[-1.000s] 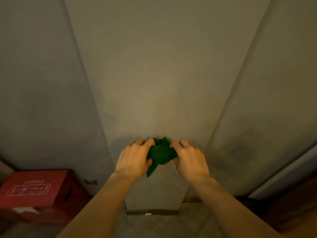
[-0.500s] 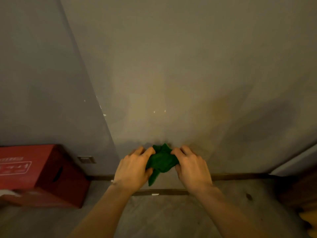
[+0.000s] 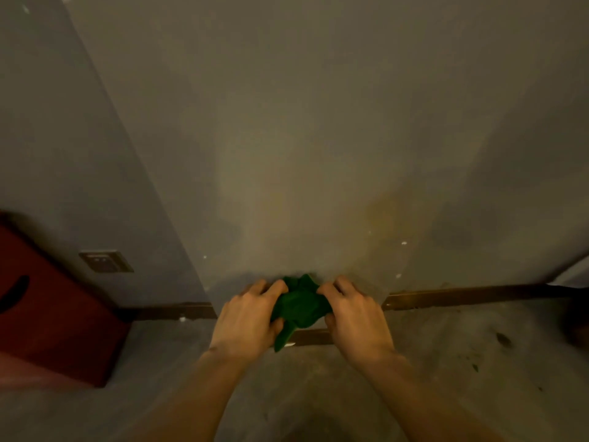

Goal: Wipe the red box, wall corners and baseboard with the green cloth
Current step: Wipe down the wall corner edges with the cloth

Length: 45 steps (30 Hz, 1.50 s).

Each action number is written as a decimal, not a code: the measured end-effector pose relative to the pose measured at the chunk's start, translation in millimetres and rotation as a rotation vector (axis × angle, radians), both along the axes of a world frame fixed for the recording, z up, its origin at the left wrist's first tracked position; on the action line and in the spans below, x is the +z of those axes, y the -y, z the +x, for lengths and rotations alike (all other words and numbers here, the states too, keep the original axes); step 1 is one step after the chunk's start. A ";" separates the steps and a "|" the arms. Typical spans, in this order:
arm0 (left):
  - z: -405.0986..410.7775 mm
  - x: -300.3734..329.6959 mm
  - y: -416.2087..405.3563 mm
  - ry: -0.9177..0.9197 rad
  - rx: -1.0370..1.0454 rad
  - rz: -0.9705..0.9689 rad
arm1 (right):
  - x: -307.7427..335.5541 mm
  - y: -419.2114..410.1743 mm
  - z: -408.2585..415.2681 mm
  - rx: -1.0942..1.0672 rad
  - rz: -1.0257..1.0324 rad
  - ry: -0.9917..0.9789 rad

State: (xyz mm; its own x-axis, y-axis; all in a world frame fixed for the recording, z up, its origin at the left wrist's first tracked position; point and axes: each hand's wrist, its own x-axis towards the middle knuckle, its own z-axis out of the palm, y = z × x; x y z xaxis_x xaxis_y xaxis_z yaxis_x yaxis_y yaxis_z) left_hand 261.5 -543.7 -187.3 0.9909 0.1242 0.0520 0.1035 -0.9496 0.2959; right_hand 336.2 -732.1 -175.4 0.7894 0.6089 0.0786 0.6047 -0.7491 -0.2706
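A crumpled green cloth (image 3: 299, 306) is bunched between both hands, low in front of a grey wall. My left hand (image 3: 247, 317) grips its left side, and my right hand (image 3: 357, 315) grips its right side. A dark brown baseboard (image 3: 462, 295) runs along the foot of the wall, with one stretch showing just below the cloth. The red box (image 3: 47, 317) stands on the floor at the far left, partly cut off by the frame edge. A wall corner (image 3: 149, 173) runs diagonally down toward the baseboard left of my hands.
A wall socket plate (image 3: 106, 261) sits low on the left wall, beside the red box. The grey floor (image 3: 478, 362) carries dark specks at the right. Something pale shows at the right edge (image 3: 573, 275).
The view has dropped and closed in on the foot of the wall. The red box has slid left and partly out of frame. Both hands keep the cloth bunched between them.
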 end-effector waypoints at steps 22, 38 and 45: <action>-2.0 -245.3 -25.7 -0.003 -0.160 0.003 | -230.6 2.0 23.6 0.348 -0.033 0.072; -12.9 -285.2 -8.6 0.212 0.144 -0.661 | -268.5 -38.1 -7.0 0.000 0.590 -0.486; -18.7 -293.3 -8.7 0.161 0.265 -1.056 | -281.8 -43.9 -21.5 0.093 0.545 -0.563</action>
